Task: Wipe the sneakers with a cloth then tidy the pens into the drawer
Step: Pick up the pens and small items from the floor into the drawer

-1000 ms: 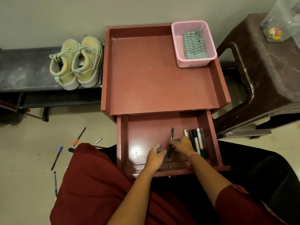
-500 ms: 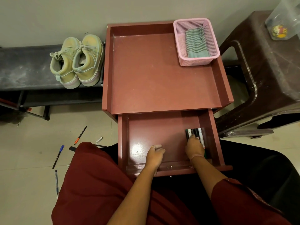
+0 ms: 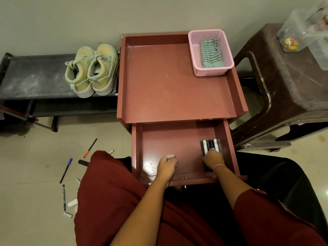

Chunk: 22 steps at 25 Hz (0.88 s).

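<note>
Maroon drawer (image 3: 170,139) holds markers (image 3: 210,145) under the right hand's (image 3: 213,158) curled grip.

We see a plain grey wall (image 3: 159,13) at the back and a shiny pale tile floor (image 3: 32,166). A low dark bench (image 3: 35,79) stands on the left. A brown plastic stool (image 3: 287,89) stands on the right.
</note>
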{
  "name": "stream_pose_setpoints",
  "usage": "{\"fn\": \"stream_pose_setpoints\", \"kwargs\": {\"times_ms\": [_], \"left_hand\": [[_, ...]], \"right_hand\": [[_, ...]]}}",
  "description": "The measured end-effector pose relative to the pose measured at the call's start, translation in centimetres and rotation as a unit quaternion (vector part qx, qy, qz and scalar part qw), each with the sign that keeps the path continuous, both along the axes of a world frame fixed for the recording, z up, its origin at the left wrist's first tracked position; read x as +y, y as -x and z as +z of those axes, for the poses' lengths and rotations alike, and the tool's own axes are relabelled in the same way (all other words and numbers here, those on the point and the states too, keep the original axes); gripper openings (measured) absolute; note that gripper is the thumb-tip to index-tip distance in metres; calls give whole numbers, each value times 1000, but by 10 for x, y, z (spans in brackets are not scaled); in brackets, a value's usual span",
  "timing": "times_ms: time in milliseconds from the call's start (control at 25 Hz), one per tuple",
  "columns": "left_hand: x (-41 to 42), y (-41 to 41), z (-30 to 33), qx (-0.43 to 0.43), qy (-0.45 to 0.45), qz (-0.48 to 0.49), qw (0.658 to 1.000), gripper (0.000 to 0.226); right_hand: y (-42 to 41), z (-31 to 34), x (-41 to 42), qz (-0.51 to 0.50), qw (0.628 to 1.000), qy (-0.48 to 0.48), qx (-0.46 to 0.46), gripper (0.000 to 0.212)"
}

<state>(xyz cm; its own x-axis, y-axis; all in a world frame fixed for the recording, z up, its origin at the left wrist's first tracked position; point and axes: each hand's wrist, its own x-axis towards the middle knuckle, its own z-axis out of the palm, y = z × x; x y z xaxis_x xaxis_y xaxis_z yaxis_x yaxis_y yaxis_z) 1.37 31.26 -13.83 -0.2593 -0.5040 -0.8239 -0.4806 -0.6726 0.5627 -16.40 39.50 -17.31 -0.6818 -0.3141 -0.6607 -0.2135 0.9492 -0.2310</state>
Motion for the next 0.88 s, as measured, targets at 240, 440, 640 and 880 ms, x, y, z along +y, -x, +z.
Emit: {"fn": "stream_pose_setpoints", "kwargs": {"times_ms": [240, 440, 640, 880], "left_hand": [[-9, -18, 45, 39, 16, 42, 998, 20], [-18, -41, 88, 79, 44, 63, 994, 16], [-43, -83, 137, 138, 92, 107, 980, 24], [-88, -170, 179, 176, 160, 229, 944, 21]], "right_hand": [[0, 71, -2, -14, 995, 87, -44, 15], [-32, 140, -17, 25, 984, 167, -52, 17], [-83, 186, -43, 61, 967, 227, -95, 28], [-152, 219, -103, 143, 932, 295, -154, 18]]}}
